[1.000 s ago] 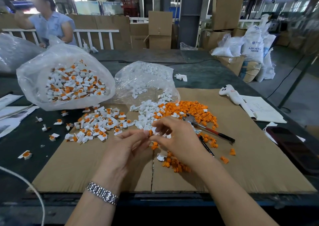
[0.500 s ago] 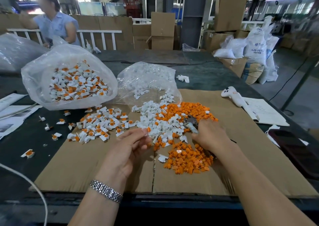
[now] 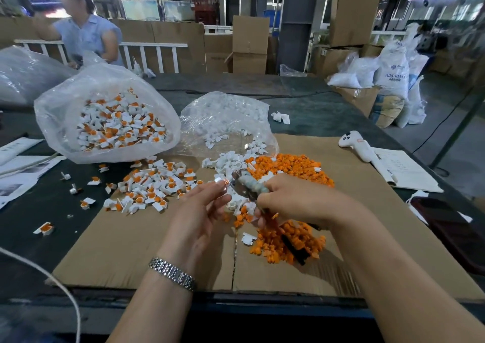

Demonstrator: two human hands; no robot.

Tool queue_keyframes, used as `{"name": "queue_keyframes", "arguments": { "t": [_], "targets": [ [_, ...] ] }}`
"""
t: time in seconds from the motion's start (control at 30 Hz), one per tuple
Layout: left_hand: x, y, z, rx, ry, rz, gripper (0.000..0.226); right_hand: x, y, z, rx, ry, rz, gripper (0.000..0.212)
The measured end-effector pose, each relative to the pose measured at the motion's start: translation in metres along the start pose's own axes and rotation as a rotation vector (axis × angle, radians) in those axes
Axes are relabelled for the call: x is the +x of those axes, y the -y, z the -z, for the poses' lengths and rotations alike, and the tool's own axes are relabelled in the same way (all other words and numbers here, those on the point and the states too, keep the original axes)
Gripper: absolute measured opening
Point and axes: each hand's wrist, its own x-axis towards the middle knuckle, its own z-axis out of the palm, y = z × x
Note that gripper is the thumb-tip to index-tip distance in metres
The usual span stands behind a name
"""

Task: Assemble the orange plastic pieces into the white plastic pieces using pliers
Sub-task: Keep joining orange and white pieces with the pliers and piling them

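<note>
My left hand (image 3: 199,216) pinches a small white piece with an orange insert (image 3: 221,182) at its fingertips. My right hand (image 3: 296,198) grips the pliers (image 3: 249,185); their jaws point left and meet that piece. The dark handles stick out below my palm. Loose orange pieces (image 3: 288,167) lie in a heap behind my hands, with more orange pieces (image 3: 286,243) under my right wrist. Loose white pieces (image 3: 228,161) lie between the heaps. A pile of assembled white-and-orange pieces (image 3: 152,185) sits to the left on the cardboard sheet (image 3: 126,251).
A clear bag of assembled pieces (image 3: 112,122) stands at the back left, and a clear bag of white pieces (image 3: 228,122) behind the heaps. A white controller (image 3: 357,146), papers (image 3: 404,169) and a dark phone (image 3: 451,227) lie at the right. A person (image 3: 84,33) stands beyond the table.
My right hand left the piece, reached right to the pliers, picked them up and brought their jaws to the piece that my left hand still pinches.
</note>
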Motion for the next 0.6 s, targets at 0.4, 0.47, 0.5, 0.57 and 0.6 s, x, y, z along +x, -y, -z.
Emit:
{"name": "queue_keyframes", "arguments": {
  "t": [0.4,0.47,0.5,0.57,0.6],
  "targets": [
    [0.003,0.0,0.009,0.078,-0.076,-0.106,0.009,0.003,0.002,-0.028,-0.216,-0.08,0.089,0.045],
    [0.004,0.0,0.012,0.107,-0.081,-0.112,0.013,0.004,0.001,-0.034,-0.193,-0.093,0.085,0.044],
    [0.004,0.0,0.013,0.12,-0.082,-0.114,0.014,0.005,0.0,-0.038,-0.176,-0.107,0.079,0.041],
    [0.003,0.0,0.015,0.135,-0.085,-0.116,0.013,0.007,0.0,-0.044,-0.197,-0.154,0.063,0.037],
    [0.003,0.0,0.016,0.138,-0.089,-0.117,0.011,0.009,-0.001,-0.048,-0.226,-0.185,0.05,0.037]
  ]
}}
